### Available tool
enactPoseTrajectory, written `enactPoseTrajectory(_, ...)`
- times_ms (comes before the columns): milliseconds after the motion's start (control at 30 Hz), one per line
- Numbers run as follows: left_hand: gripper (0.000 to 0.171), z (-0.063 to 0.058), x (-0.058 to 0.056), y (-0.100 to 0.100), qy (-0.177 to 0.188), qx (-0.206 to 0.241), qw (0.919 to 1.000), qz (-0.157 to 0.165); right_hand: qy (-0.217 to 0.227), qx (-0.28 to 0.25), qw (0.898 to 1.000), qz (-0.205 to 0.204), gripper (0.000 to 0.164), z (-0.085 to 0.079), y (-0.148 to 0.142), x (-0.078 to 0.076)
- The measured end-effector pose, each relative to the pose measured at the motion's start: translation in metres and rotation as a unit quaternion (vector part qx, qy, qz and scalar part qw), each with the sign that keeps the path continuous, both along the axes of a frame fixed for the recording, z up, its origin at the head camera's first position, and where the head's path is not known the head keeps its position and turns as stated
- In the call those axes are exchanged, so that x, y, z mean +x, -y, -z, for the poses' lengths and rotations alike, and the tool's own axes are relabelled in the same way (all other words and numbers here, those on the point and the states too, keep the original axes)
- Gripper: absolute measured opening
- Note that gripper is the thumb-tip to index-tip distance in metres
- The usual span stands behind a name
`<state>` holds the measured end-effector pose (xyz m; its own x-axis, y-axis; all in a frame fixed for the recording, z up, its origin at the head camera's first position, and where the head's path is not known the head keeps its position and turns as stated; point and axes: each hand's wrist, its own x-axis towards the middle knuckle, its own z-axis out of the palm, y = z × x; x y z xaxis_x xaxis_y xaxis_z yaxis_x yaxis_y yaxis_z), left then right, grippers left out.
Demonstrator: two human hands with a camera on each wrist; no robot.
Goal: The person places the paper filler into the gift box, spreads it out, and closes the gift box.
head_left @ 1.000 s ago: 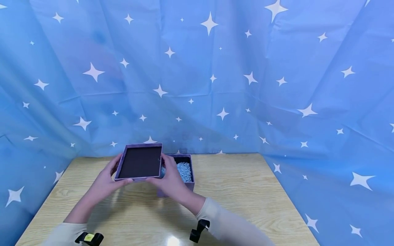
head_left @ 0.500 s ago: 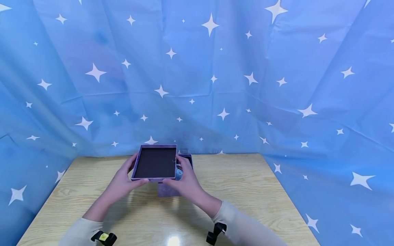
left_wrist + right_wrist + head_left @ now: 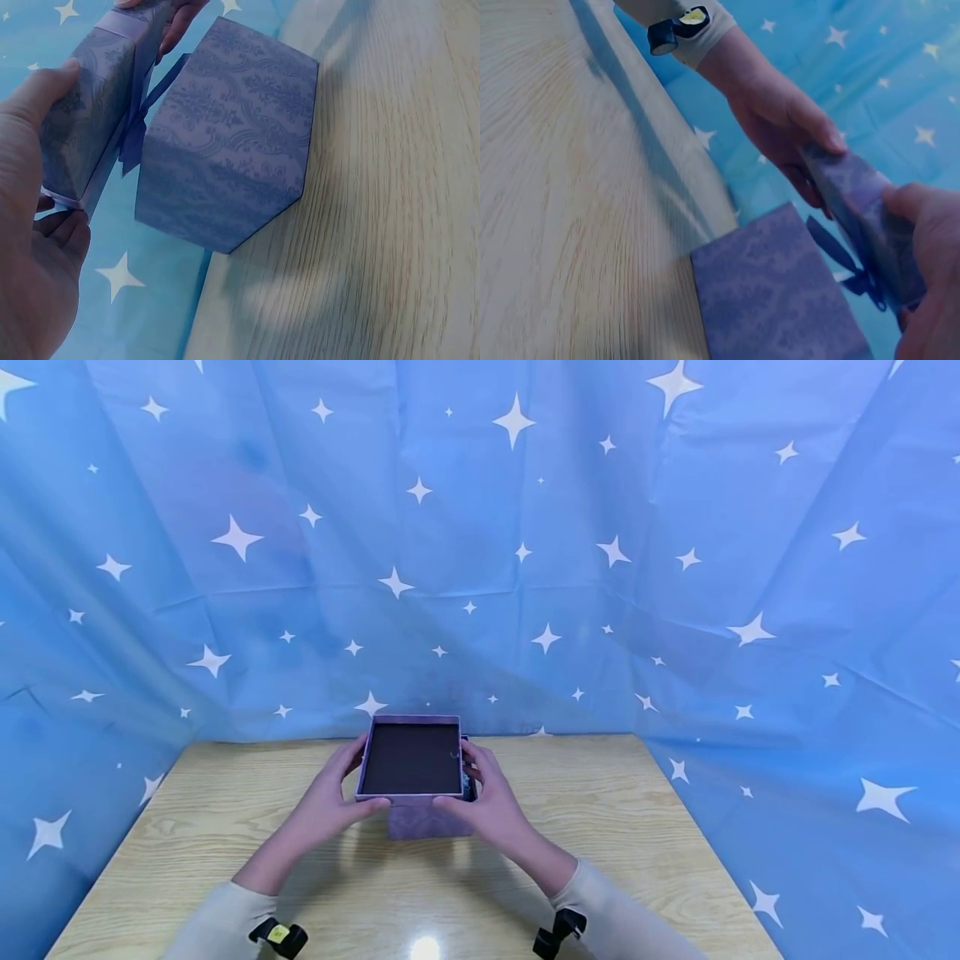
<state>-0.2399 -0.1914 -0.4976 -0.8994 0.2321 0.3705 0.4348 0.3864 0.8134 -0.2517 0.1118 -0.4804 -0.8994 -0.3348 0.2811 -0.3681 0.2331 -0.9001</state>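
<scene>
A purple patterned box lid (image 3: pixel 412 760) is held up by both hands, its black inside showing in the head view. My left hand (image 3: pixel 333 795) grips its left edge, thumb on the near side. The right hand (image 3: pixel 495 797) grips the opposite edge the same way. Below stands the matching purple box (image 3: pixel 429 823), mostly hidden by the lid; a sliver of pale blue shredded filling shows at its right. Both wrist views show the lid apart from the box. A ribbon bow (image 3: pixel 135 135) hangs on the lid's outer face, between lid and box.
The box stands on a light wood-grain table (image 3: pixel 600 827), towards its back edge. A blue cloth with white stars (image 3: pixel 480 527) hangs behind and along both sides. Each sleeve carries a black wrist device (image 3: pixel 279 937).
Both hands have carried the lid to the right, from beside the box to over it. The lid now hides most of the box opening and its blue filling.
</scene>
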Motion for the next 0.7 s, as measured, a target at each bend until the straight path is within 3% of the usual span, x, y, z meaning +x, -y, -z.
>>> enactPoseTrajectory(267,0.111,0.002,-0.003,-0.013,-0.01,-0.019,0.9995,0.023,-0.029,-0.005,1.0,0.001,0.093,0.001,-0.024,0.0)
enactPoseTrajectory(500,0.116,0.0,-0.001,-0.015,0.002,-0.044,0.9987,0.027,-0.063,-0.003,0.998,-0.01,0.089,0.001,-0.033,-0.002)
enactPoseTrajectory(700,0.117,-0.003,0.0,-0.016,-0.004,-0.055,0.9982,0.023,-0.061,-0.002,0.998,-0.008,0.086,-0.002,-0.036,-0.002)
